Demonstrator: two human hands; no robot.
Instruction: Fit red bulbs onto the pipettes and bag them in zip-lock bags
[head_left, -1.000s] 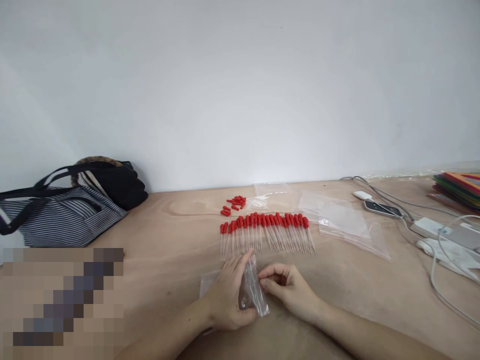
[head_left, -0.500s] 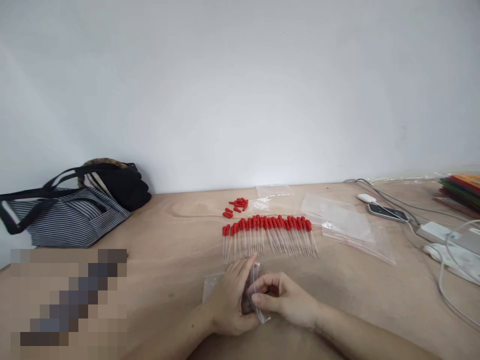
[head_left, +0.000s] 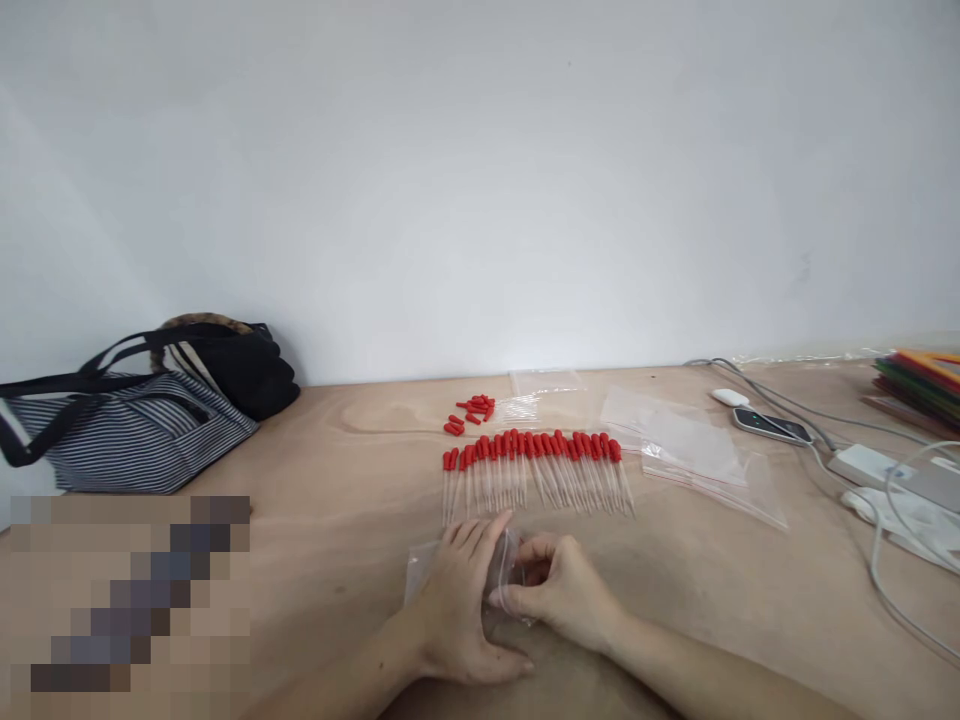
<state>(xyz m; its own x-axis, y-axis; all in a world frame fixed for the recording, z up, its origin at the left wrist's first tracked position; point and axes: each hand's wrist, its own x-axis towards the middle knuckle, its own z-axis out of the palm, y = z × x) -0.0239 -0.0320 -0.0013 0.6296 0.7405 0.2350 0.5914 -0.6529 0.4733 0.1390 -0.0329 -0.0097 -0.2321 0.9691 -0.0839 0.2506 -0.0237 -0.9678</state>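
Note:
A clear plastic zip bag [head_left: 421, 567] lies on the wooden table in front of me. My left hand [head_left: 459, 605] rests over it with fingers stretched out, covering much of the bag. Thumb and fingers of my right hand [head_left: 566, 595] are closed on the bag's right edge, which stands up between the two hands. What the bag contains, if anything, I cannot make out. Just beyond the hands lies a row of droppers [head_left: 540, 447], thin clear tubes with red rubber bulbs at the far end.
Loose red bulbs [head_left: 476, 405] lie behind the row, beside thin clear tubes [head_left: 517, 409]. More plastic bags [head_left: 694, 450] are to the right. Farther right are a phone [head_left: 772, 426], cables and a white adapter [head_left: 870, 466]. A striped bag [head_left: 150, 430] stands at left.
My right hand has shifted slightly left and up with the bag's edge. The raised edge looks wider and more spread, and my left thumb reaches farther right.

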